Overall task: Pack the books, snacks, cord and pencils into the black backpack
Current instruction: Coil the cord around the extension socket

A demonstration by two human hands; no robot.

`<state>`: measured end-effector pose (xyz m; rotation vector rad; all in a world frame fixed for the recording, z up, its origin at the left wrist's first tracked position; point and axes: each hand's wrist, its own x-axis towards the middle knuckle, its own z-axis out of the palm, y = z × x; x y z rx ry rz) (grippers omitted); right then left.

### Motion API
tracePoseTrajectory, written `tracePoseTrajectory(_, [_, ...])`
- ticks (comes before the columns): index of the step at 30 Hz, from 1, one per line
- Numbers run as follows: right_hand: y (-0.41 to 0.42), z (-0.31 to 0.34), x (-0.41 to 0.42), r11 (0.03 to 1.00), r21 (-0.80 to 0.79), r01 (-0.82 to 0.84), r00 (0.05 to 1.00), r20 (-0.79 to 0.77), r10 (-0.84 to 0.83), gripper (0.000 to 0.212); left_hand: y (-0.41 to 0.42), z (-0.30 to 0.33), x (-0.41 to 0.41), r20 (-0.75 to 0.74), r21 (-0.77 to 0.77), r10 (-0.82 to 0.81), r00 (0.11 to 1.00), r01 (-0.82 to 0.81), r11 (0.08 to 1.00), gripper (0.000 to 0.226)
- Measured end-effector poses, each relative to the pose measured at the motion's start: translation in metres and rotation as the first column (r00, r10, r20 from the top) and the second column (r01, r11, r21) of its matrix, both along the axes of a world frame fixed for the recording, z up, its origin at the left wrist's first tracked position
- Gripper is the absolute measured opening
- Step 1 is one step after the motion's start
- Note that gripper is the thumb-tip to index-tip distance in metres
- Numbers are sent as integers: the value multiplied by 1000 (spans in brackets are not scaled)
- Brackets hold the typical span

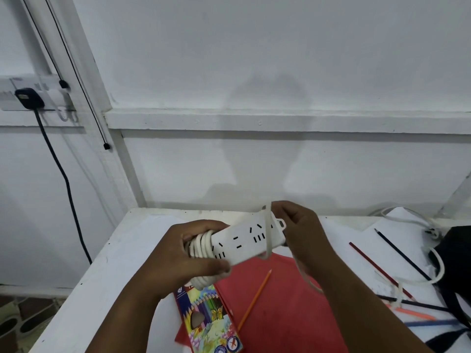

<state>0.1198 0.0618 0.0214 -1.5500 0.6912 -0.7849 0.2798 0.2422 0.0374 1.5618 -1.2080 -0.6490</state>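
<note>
My left hand (178, 253) grips the left end of a white power strip (244, 242), with several turns of its white cord wound round that end. My right hand (300, 230) pinches the loose cord at the strip's right end, where one loop crosses the strip. The remaining cord (413, 278) trails right across the table toward the black backpack (456, 261) at the right edge. A colourful pencil box (211, 319) lies on a red book (285, 309) below my hands. An orange pencil (254, 299) lies on that book. Loose pencils (397, 258) lie to the right.
The white table (107, 271) stands against a white wall. At the left wall a black plug with a dark cable (63, 179) hangs from a socket strip. A white sheet of paper (367, 240) lies under the loose pencils.
</note>
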Motion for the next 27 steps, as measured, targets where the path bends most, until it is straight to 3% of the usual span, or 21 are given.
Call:
tracePoseTrajectory(5, [16,-14,-1,999,7,-45,998,44,44,21,-6,-6,-4,-242,-60,150,959,-169,984,52])
tracePoseTrajectory(9, [24,-20,-2,993,-18,-116,993,-28,115,47,-9,-9,-7,-270,-34,163,949,-179,983,54])
tracePoseTrajectory(13, [27,-15,-2,986,-67,-153,988,-24,152,68,-13,-11,-11,-190,18,202,961,-202,979,47])
tracePoseTrajectory(17, [27,-6,-4,980,1,-198,979,42,197,42,-13,-11,-10,-152,13,192,970,-192,981,45])
tracePoseTrajectory(23, [27,-8,-6,971,-3,-239,967,86,239,27,-9,-8,-6,-107,31,85,991,-83,996,54])
tracePoseTrajectory(27, [37,-8,-4,945,-5,-326,942,77,326,9,-12,-7,-10,-87,-5,99,991,-100,995,49])
